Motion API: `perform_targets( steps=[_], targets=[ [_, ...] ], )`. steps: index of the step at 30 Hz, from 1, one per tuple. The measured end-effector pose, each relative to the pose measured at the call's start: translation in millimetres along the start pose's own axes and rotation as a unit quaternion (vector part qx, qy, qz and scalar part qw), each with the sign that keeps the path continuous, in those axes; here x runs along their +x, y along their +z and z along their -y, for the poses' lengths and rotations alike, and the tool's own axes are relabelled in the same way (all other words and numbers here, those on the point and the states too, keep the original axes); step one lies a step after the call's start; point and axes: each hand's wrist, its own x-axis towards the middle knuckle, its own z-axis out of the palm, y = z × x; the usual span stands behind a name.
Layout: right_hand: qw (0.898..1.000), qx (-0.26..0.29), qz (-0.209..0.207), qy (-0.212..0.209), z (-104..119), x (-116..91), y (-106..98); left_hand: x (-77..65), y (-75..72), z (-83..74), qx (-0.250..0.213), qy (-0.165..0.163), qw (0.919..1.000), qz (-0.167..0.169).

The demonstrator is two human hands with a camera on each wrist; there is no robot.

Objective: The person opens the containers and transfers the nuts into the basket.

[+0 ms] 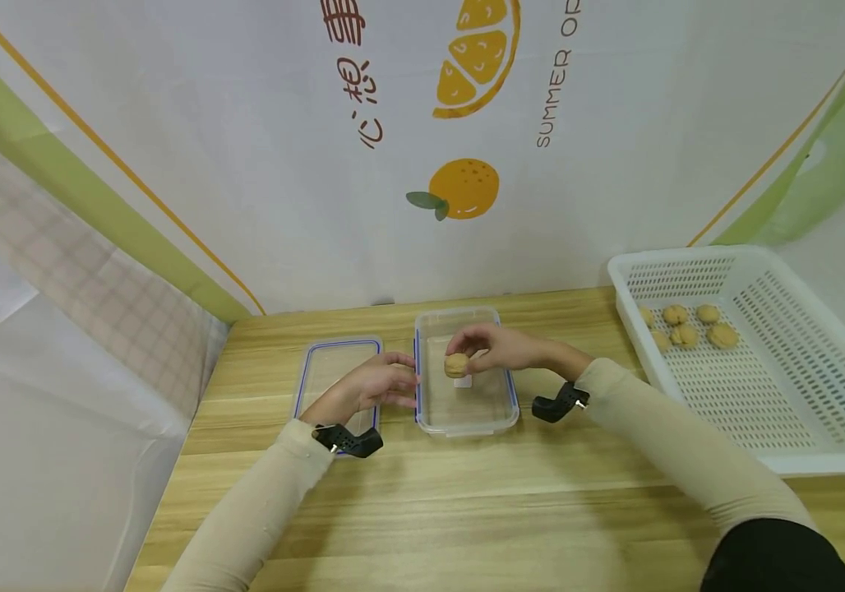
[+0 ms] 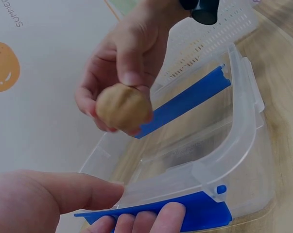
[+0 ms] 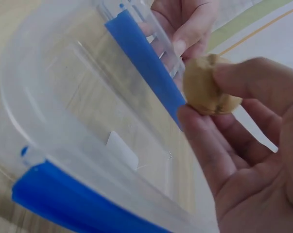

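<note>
My right hand [image 1: 492, 347] pinches a tan, seamed walnut [image 1: 456, 365] between thumb and fingers, above the clear plastic box [image 1: 467, 428]. A ridge runs over the walnut in the right wrist view. Blue latch flaps [image 2: 190, 94] hang along the box's long sides. At the box's left side, my left hand [image 1: 378, 382] holds the wall, its thumb at the rim and its fingers against the outer blue flap [image 2: 204, 213]. Through the clear bottom, a small white label [image 3: 122, 149] shows.
Left of the box lies a clear lid with a blue seal [image 1: 339, 344], partly under my left wrist. A white perforated basket [image 1: 778, 395] with several walnuts [image 1: 722, 335] stands at the right. A printed white cloth [image 1: 304, 238] hangs behind the wooden table [image 1: 467, 518].
</note>
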Motion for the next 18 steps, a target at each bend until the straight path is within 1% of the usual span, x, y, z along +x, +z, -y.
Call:
perform_targets(
  steps=[5,7,9,14,18],
  targets=[
    [0.998,0.027,-0.047,0.013,7,-9,-6,1.8,0.3,0.5,-0.003,-0.001,1.0000,-0.004],
    [0.997,0.039,-0.060,0.015,10,-14,-9,1.8,0.5,0.5,-0.004,-0.001,1.0000,-0.004],
    [0.996,0.049,-0.070,0.014,13,-19,-12,1.5,0.8,0.4,-0.004,0.000,1.0000,-0.003],
    [0.994,0.056,-0.092,0.008,19,-31,-23,1.0,1.2,0.0,0.001,-0.002,1.0000,-0.004],
    [0.993,0.067,-0.100,0.004,25,-44,-32,1.4,1.0,0.1,0.002,-0.001,1.0000,-0.003]
  ],
)
